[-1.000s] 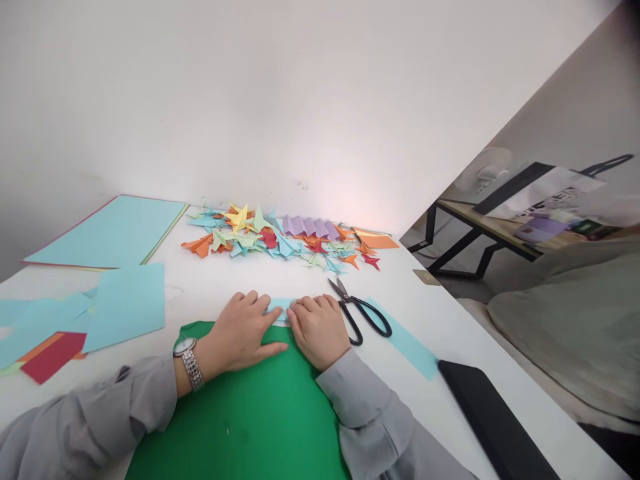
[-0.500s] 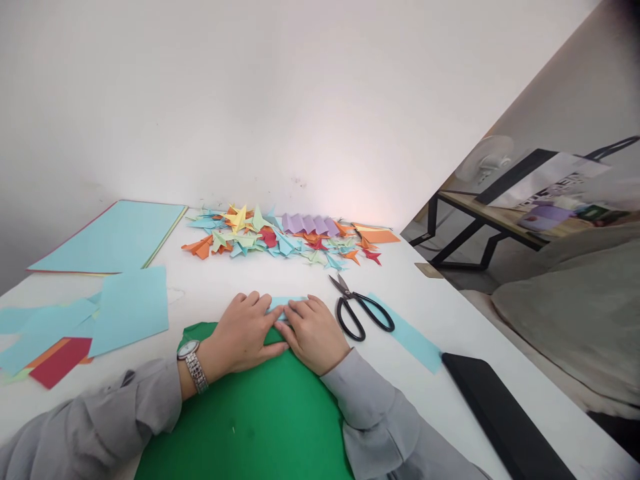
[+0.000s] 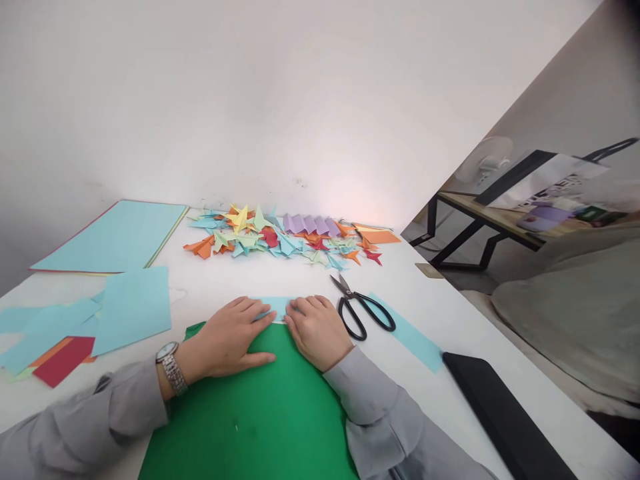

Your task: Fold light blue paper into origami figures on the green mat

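A small piece of light blue paper [image 3: 274,310] lies flat on the white table, just past the far edge of a green sheet [image 3: 260,413]. My left hand [image 3: 227,340] rests on its left part with fingers stretched out and the thumb spread over the green sheet. At the paper's right end, my right hand [image 3: 320,333] has its fingers curled and pressed together on the edge, covering that end. Black-handled scissors [image 3: 356,307] lie with blades slightly apart to the right of my right hand, partly over a light blue strip [image 3: 415,343].
Many-coloured folded paper pieces [image 3: 250,233] line the wall, beside a purple pleated paper [image 3: 310,225]. At left are a stack of large blue sheets [image 3: 115,237], a blue sheet [image 3: 135,310] and a red piece [image 3: 65,361]. A black flat object [image 3: 500,407] lies near the right edge.
My left hand has slid left and its fingers have spread away from my right hand, uncovering more of the blue paper. My right hand has shifted slightly right.
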A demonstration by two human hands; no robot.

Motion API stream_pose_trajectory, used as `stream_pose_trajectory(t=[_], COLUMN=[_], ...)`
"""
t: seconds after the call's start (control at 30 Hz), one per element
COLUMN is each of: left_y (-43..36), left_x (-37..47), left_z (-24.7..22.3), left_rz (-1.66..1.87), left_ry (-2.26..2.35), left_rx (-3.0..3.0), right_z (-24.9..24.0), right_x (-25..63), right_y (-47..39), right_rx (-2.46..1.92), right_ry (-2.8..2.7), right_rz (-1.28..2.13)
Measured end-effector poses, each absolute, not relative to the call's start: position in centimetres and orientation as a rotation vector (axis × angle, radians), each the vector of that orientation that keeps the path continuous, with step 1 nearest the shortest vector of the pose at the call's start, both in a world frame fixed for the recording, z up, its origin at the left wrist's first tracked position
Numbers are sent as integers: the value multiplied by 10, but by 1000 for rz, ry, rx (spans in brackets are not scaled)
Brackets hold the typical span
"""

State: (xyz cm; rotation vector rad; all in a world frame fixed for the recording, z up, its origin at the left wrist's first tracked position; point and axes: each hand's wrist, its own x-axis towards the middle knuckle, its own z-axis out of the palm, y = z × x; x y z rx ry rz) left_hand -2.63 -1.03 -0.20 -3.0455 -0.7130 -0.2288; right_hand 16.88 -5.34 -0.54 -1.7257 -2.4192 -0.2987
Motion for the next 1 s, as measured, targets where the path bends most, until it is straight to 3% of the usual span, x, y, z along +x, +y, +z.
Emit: stream_pose_trajectory(t=[0.47,0.7,1.0], left_y=[-5,6,11], left_x=[-75,-35,-19], left_z=[8,21,-5], left_rz=[-47,-238,-85], left_ry=[-738,-630,-499], left_rx=[-3102,-3050,-3226], right_z=[-5,-2,-4], right_x=[168,167,166], right_y=[-55,-55,-56], right_rx=[-1752,-1757,-1773], right_ry=[-2431,-2432,-2414], right_rz=[-303,-321,-282])
